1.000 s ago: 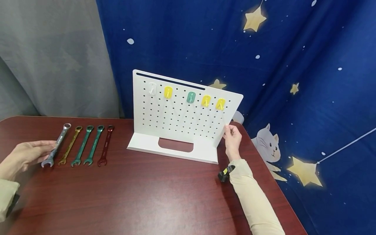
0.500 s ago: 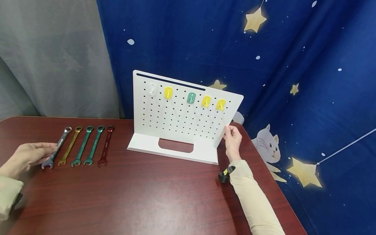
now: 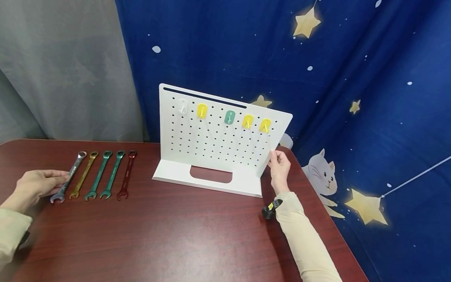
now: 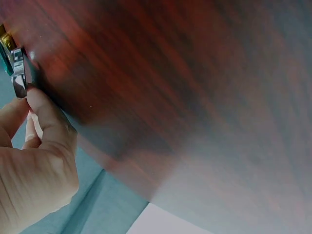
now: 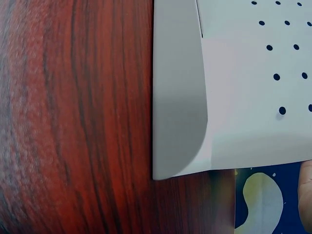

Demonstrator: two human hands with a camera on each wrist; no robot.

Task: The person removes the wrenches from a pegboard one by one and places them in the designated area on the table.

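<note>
At the table's left, my left hand (image 3: 40,184) pinches a silver combination wrench (image 3: 69,177) between thumb and fingers. The left wrist view shows the fingertips at the edge of the wrench (image 4: 18,70). To its right lie a gold wrench (image 3: 83,175), two green wrenches (image 3: 99,175) and a red wrench (image 3: 127,175), side by side. A white pegboard stand (image 3: 211,137) stands upright at the back, bearing clear, yellow and green hooks (image 3: 229,117) along its top. My right hand (image 3: 280,168) grips the board's right edge; its far fingers are hidden behind it.
The dark red wooden table (image 3: 183,235) has its right edge just beyond my right arm. A blue star-patterned curtain (image 3: 218,47) hangs behind the stand, with a grey curtain (image 3: 70,78) at the left.
The silver wrench has shifted slightly, its ring end coming a little nearer to me and to the right. My left hand has moved slightly right with it. My right hand stays put.
</note>
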